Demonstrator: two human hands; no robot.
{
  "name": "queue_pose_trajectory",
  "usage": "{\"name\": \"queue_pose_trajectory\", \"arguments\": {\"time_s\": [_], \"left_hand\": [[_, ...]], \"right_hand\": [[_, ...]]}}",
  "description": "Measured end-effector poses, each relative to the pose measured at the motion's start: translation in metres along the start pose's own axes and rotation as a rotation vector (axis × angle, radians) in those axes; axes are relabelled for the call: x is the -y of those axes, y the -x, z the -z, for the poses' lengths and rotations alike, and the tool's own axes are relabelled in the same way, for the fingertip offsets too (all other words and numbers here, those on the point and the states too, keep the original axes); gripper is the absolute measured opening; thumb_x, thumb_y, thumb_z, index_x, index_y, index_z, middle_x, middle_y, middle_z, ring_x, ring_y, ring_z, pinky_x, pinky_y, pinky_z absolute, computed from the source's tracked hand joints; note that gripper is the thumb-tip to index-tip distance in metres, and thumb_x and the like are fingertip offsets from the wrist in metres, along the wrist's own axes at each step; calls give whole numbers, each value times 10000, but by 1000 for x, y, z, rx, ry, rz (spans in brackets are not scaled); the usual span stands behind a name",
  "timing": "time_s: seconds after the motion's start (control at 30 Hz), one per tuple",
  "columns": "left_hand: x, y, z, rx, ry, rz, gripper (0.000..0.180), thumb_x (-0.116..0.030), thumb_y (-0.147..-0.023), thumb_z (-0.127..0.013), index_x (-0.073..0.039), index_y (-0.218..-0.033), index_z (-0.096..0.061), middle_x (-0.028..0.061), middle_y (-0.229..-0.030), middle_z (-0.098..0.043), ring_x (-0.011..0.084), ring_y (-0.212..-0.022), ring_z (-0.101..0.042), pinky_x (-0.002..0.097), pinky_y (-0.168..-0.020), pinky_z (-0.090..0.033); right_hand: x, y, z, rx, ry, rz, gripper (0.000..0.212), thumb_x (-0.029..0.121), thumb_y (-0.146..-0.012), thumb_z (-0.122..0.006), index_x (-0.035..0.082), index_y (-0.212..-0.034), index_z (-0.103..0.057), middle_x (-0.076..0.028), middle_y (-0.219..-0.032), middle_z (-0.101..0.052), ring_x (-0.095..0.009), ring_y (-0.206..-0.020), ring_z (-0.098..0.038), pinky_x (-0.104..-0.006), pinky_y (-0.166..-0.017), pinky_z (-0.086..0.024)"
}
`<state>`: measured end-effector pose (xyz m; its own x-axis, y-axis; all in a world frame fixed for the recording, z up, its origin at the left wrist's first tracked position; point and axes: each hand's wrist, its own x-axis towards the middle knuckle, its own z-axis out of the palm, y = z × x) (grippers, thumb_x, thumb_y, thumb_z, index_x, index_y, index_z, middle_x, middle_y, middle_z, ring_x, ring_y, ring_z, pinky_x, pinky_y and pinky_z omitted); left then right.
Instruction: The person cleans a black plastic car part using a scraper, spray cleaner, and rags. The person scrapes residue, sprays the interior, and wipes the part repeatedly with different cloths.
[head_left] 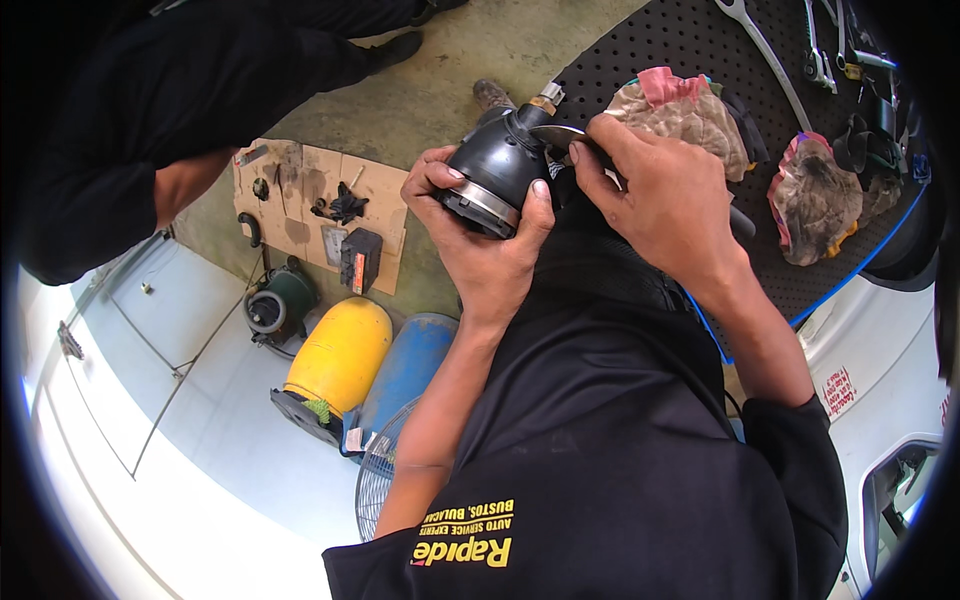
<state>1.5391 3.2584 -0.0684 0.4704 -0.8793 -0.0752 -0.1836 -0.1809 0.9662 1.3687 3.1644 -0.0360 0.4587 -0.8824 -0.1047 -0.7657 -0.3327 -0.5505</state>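
In my left hand [480, 265] is a black, dome-shaped rubber boot [497, 150], gripped low between fingers and thumb. A silver band clamp [482, 204] circles its wide lower end. At its narrow upper end, a metal fitting [548, 97] sticks up. My right hand [665, 190] is beside the boot's narrow end, fingers bent in a pinch. Between them is a thin curved metal strip [562, 133] that reaches the boot's side. The strip's far end and my right fingertips are partly hidden.
On the right, a perforated black tabletop [598, 72] bears stained rags [690, 115], a long wrench [770, 55] and other tools. Floor cardboard [385, 200] holds a black box [360, 260]. A yellow drum [340, 345], blue drum [410, 365] and fan [375, 480] stand left. Another person [180, 90] is nearby.
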Motion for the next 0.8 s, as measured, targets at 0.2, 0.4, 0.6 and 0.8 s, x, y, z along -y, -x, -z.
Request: {"name": "queue_pose_trajectory", "arguments": {"time_s": [0.2, 0.4, 0.6, 0.8], "left_hand": [[1, 1, 0, -1, 4, -10, 690, -97, -802, -886, -106, -1244, -356, 156, -1329, -400, 272, -1292, -451, 429, -1132, -394], [-3, 1, -1, -4, -13, -5, 689, -107, -801, -887, -105, -1240, -356, 160, -1325, -400, 278, -1292, -452, 440, -1130, -396], [1, 2, -3, -24, -129, -122, 680, -99, -767, -897, -98, -1206, -378, 158, -1269, -409, 318, -1295, -452, 470, -1128, -375], [0, 3, -3, -16, -273, -240, 673, -103, -746, -918, -97, -1182, -405, 169, -1261, -418, 344, -1291, -453, 494, -1123, -368]], "right_hand": [[1, 1, -1, -55, 28, 9, 232, 308, -1026, -678, 119, -897, -642, -58, -726, -707, -314, -616, -712, -445, -523, -541], [3, 3, -3, -95, 77, 23, 205, 291, -1024, -692, 130, -904, -646, -39, -717, -684, -288, -626, -724, -420, -513, -545], [8, 8, -3, -138, 149, 27, 118, 252, -971, -738, 147, -952, -687, -30, -791, -677, -252, -676, -739, -390, -533, -559], [18, 14, 1, -145, 228, 3, 140, 206, -896, -768, 157, -1019, -725, -31, -867, -679, -216, -754, -742, -368, -575, -571]]}}
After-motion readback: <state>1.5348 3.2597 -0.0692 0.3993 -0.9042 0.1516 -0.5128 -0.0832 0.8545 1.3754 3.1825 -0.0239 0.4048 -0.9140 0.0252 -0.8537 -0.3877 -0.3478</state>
